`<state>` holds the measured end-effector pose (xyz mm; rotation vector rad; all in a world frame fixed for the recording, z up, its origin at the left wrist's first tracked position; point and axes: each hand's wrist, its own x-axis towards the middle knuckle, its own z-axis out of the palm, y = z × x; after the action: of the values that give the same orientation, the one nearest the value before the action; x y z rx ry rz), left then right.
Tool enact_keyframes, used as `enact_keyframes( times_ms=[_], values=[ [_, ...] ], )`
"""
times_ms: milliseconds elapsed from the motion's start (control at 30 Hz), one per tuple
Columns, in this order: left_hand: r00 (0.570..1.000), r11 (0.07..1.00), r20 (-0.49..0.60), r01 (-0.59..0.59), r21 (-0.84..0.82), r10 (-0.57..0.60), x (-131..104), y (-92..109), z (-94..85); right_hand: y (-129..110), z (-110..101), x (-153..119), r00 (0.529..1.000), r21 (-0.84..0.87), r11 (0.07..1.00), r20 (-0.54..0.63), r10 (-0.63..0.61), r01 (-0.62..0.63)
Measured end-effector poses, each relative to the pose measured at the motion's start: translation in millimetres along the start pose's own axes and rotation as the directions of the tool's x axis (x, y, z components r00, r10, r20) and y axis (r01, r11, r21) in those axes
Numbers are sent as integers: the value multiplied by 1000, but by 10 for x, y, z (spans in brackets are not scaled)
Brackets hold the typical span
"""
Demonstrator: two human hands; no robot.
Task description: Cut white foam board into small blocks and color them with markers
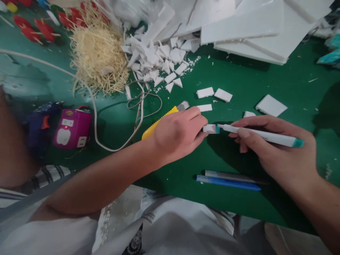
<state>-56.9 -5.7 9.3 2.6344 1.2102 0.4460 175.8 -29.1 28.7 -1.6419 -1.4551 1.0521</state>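
Note:
Between the fingertips of my left hand (180,129) is a small white foam block (210,129), its right end coloured teal. My right hand (276,148) is closed around a white marker (265,136) with a teal end, and the marker's tip points at the coloured end of the block; whether they touch I cannot tell. Partly under my left hand lies a yellow utility knife (159,122). Beyond my hands rest loose white foam pieces (205,92). A blue pen (228,182) and a grey pen (231,175) lie side by side nearer my body.
Foam scraps (159,58) are heaped at the back, beside a nest of pale shredded strands (99,53). White foam sheets (244,21) stack at the back right. On the left, a white cable (92,102) loops near a pink power adapter (71,128) and a blue glue gun (42,122).

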Motion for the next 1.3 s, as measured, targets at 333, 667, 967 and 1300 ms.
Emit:
enact_keyframes(
  times_ms=[333,667,967,1300],
  values=[
    [999,999,32,33,-21,-32,-9,-11,8,-50,-14,23,999,-27,999,29,-18,19],
    [1000,999,-18,4,-35,-5,-5,-18,24,-49,-43,24,999,-67,997,47,-25,29],
    [1000,999,2,15,-36,-15,-1,-24,21,-6,-24,25,997,-23,998,61,-55,56],
    [999,999,-41,-3,-32,2,-17,-23,33,-59,-31,13,997,-55,998,74,-30,35]
  ],
)
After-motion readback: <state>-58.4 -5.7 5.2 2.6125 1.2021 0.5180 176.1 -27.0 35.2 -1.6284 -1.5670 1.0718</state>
